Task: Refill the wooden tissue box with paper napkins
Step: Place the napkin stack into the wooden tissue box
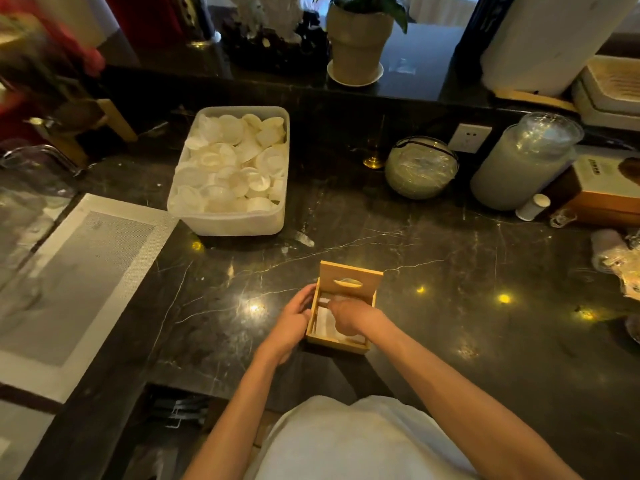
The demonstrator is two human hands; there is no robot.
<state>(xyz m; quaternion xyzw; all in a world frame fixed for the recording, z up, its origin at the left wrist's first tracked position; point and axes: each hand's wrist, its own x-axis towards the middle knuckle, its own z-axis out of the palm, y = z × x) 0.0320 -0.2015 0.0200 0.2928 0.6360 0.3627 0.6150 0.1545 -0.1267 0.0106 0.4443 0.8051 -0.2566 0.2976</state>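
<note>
A small wooden tissue box (337,342) stands on the dark marble counter in front of me, its slotted lid (349,280) tipped up at the far side. White paper napkins (325,323) lie inside it. My left hand (292,322) grips the box's left wall. My right hand (353,315) reaches down into the box, fingers on the napkins; whether it pinches them is hidden.
A white plastic tub (228,221) of pale round shells sits further back. A grey woven mat (69,289) lies left. Jars (420,166), a stack of clear cups (519,164), a cardboard box (602,188) and a potted plant (356,43) line the back and right.
</note>
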